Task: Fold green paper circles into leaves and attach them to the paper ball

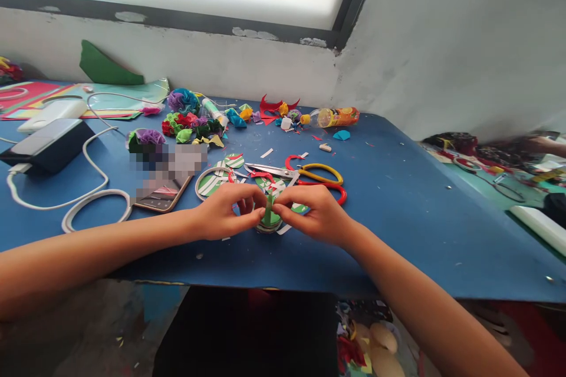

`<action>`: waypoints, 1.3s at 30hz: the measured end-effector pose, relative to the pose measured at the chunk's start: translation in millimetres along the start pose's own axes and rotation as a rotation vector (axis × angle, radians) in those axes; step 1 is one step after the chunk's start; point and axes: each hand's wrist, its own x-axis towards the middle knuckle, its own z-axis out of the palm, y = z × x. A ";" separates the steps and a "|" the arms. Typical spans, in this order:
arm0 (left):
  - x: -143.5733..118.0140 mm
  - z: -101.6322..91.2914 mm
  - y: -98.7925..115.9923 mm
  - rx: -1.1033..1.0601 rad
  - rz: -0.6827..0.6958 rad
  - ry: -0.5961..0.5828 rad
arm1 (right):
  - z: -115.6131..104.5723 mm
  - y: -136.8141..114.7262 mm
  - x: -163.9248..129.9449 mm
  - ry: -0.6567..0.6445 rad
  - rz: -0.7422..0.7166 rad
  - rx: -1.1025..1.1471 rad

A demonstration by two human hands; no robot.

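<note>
My left hand (225, 211) and my right hand (316, 215) meet near the front of the blue table (398, 218). Together their fingertips pinch a narrow green paper strip (268, 207) that stands upright between them. Under the strip lies a round green paper piece (270, 221), partly hidden by my fingers. Just behind my hands lie scissors with yellow handles (309, 172) and a red-handled pair (329, 187) beside them. A green and white striped paper disc (212, 182) sits to the left.
A phone (161, 194) lies left of my hands, with white cables (88, 194) and a power bank (48, 144) further left. Coloured paper flowers (186, 121), scraps and an orange bottle (331, 117) line the back. Another person's arm (543, 144) shows at a green table on the right.
</note>
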 end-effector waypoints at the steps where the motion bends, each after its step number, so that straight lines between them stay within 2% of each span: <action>1: 0.0 -0.4 0.7 -0.020 -0.014 -0.003 | 0.7 0.5 -0.2 -0.008 -0.003 -0.006; 7: 0.1 -3.1 3.6 -0.123 -0.081 -0.049 | 4.6 3.6 -1.2 -0.011 0.000 -0.073; 10: 0.5 -1.8 3.5 -0.158 -0.155 0.006 | 5.7 4.6 -1.3 0.034 0.005 -0.103; 14: 2.1 0.7 1.5 -0.340 -0.254 0.099 | 6.7 5.2 -0.6 0.128 -0.003 -0.096; 21: 5.9 -0.2 1.4 -0.521 -0.233 0.157 | 6.6 4.3 0.5 0.245 0.057 -0.090; 27: 6.2 2.6 -2.2 -0.631 -0.262 0.211 | 6.8 4.1 0.8 0.249 0.084 -0.085; 32: 3.9 3.7 -4.8 -0.611 -0.280 0.256 | 8.6 5.1 0.0 0.285 0.095 -0.084; 39: 5.4 4.3 0.7 -0.570 -0.230 0.287 | 6.9 2.4 0.3 0.243 0.023 -0.096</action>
